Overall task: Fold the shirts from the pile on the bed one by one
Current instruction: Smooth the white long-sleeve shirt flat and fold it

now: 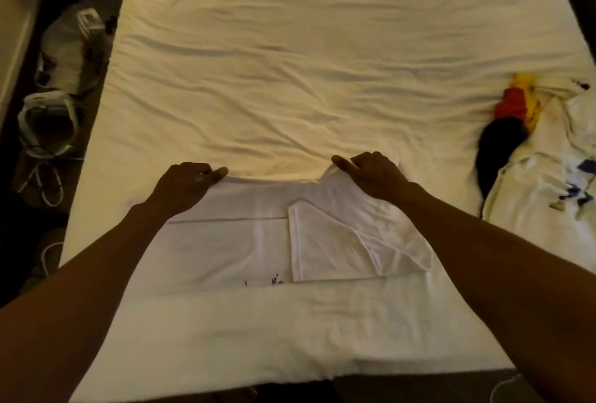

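Note:
A white shirt (245,241) lies flat on the near part of the bed (290,64), with a sleeve folded in across its right half and a small dark print near its front edge. My left hand (187,183) pinches the shirt's far left corner between curled fingers and thumb. My right hand (371,173) grips the far right corner, which is lifted slightly off the sheet. The pile of shirts (541,157) sits at the bed's right edge: white ones with blue print, plus black, red and yellow cloth.
The cream sheet is wrinkled across the middle and far part of the bed. On the dark floor to the left lie bags, white cables and a round white device (45,125). The bed's near edge runs along the bottom of the view.

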Demonstrator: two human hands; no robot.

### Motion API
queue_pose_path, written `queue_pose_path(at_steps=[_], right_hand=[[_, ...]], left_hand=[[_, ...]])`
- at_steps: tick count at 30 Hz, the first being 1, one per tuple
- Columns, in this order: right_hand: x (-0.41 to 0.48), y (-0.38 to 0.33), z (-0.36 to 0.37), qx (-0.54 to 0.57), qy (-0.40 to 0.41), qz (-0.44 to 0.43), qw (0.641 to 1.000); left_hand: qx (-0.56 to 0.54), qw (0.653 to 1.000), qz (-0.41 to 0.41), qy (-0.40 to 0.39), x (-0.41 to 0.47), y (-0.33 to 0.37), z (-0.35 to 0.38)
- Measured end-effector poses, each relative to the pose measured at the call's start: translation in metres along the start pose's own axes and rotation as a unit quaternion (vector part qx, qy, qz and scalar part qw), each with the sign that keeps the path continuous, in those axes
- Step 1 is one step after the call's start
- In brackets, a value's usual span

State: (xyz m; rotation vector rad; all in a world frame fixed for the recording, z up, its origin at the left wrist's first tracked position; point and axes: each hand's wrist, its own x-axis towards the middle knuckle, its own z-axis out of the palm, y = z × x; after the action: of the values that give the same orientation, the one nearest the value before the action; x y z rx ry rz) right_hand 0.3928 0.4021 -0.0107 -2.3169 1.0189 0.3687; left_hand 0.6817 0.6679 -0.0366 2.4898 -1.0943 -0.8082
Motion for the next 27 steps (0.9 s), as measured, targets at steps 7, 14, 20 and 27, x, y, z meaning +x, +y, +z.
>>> queue_pose_path(at_steps=[7,14,20,27], right_hand=[[-0.063,0.026,0.06,-0.12,-0.025,-0.069,0.99],[-0.08,0.04,0.115,-0.146,-0.032,-0.069,0.986],[-0.09,0.042,0.12,-0.164,-0.112,-0.071,0.977],[-0.087,0.01,0.108,-0.178,-0.053,-0.151,0.971]], left_hand=[[0.158,0.982,0.073,0.079,-0.055,-0.028,0.038],[0.253,0.963,0.043,0.08,-0.068,-0.036,0.078],[0.274,0.961,-0.043,-0.006,-0.076,-0.034,0.082],[0.106,0.979,-0.17,-0.038,-0.096,-0.054,0.07]])
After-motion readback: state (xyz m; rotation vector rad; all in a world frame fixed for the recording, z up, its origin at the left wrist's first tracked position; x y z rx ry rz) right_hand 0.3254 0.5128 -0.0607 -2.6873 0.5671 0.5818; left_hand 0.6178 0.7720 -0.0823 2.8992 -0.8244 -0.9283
